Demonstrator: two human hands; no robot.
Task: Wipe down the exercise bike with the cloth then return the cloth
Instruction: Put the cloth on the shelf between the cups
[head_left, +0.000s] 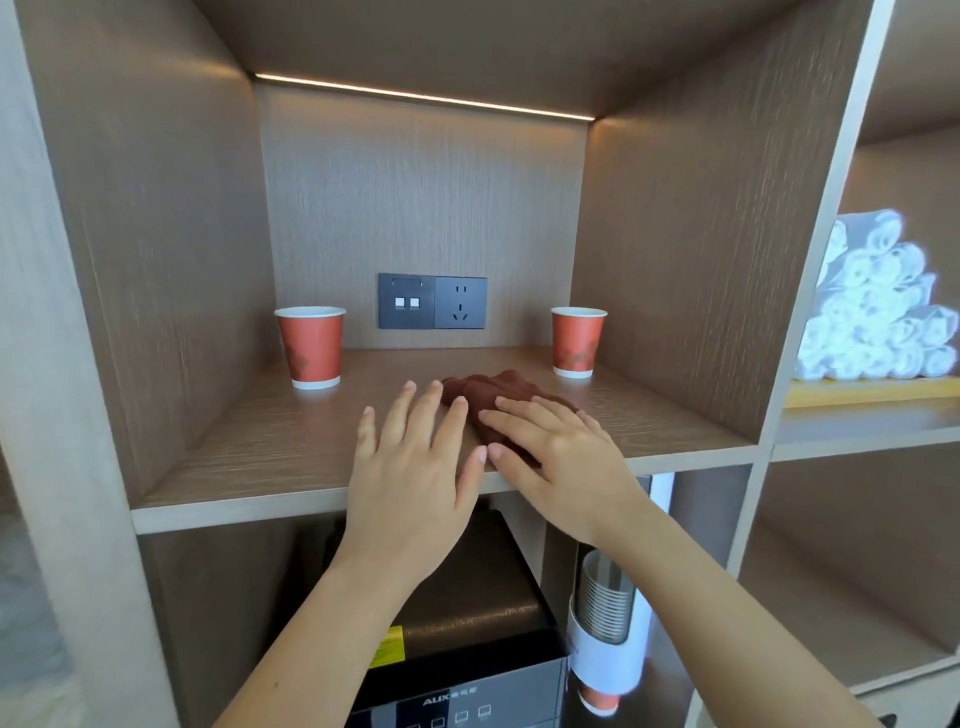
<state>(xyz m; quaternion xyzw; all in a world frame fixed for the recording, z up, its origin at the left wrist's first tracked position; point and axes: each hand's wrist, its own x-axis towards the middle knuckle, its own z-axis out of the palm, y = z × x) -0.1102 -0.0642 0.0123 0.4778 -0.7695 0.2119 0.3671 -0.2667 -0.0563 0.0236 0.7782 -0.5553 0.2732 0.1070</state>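
A view from head height into a wooden shelf (270, 457) compartment, with two bare hands reaching in. Beyond the left hand and off to its left, an orange-red paper cup (310, 345) stands upright near the back corner.

The left hand (410, 467) is palm down over the shelf board, fingers straight and spread, gripping nothing. Its index and middle fingertips reach the left edge of the cloth; whether they press on it cannot be told.

The cloth (488, 387) is a small, dark reddish-brown rag, soft and crumpled into ridges and folds, in a low heap on the board. It lies just past the left hand's fingertips and partly beneath the right hand, its rumpled far part showing beyond both. On the back wall beyond it is a dark grey socket panel (432, 301).

The right hand (566, 462) rests flat, palm down, on the near part of the cloth, fingers straight and angled toward the left hand, not curled round the fabric. The two thumbs nearly meet.

Beyond the right hand and to its right, a second paper cup (578, 340) stands upright, apart from the cloth. Below the hands, in the lower compartment, are a dark water dispenser (467, 649) and a white cup holder (608, 649) of stacked cups. Well to the right of the right hand, in the next compartment, rolled white towels (878, 312) are piled in a pyramid
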